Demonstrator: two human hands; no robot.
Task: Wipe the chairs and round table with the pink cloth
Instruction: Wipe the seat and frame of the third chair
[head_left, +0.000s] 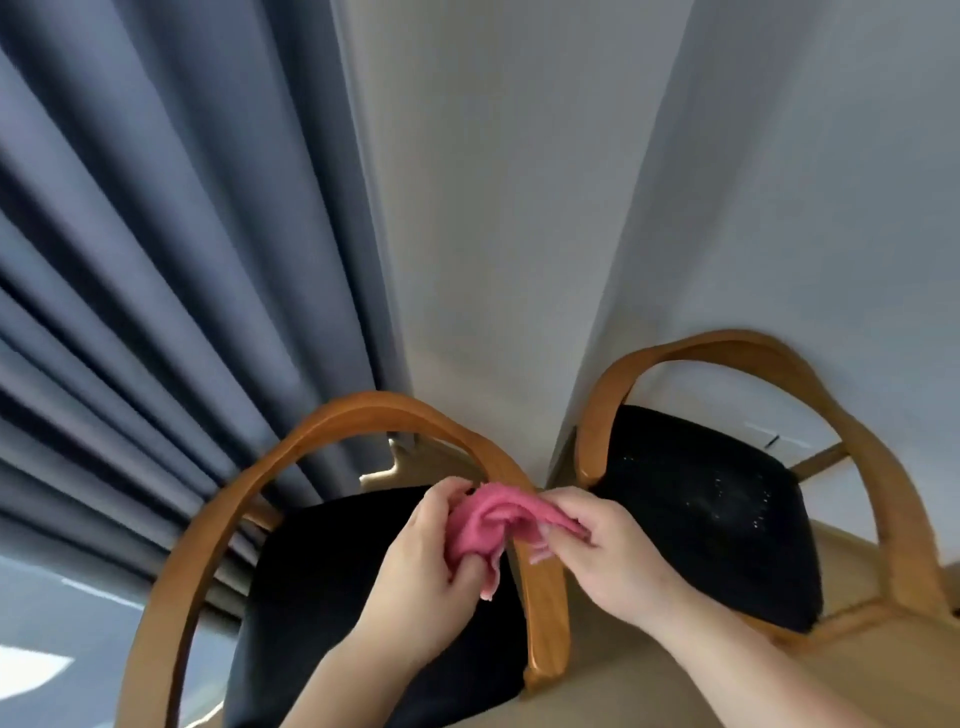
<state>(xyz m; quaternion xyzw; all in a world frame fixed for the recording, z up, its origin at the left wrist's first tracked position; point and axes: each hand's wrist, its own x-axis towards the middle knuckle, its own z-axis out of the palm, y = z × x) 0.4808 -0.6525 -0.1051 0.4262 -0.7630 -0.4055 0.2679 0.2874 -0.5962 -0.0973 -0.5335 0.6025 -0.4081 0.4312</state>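
Curtains (156, 260) hung beyond my left hand (415, 566), which gripped the bunched pink cloth (485, 525); my right hand (608, 561) pinched its edge, just over the chair armrest (543, 623). Bunched so loosely, it might slip mid-wipe.

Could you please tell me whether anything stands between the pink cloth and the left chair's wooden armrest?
Nothing visible does. The left hand and right hand grip the pink cloth right at the left chair's curved wooden armrest; whether cloth and wood touch, I cannot tell.
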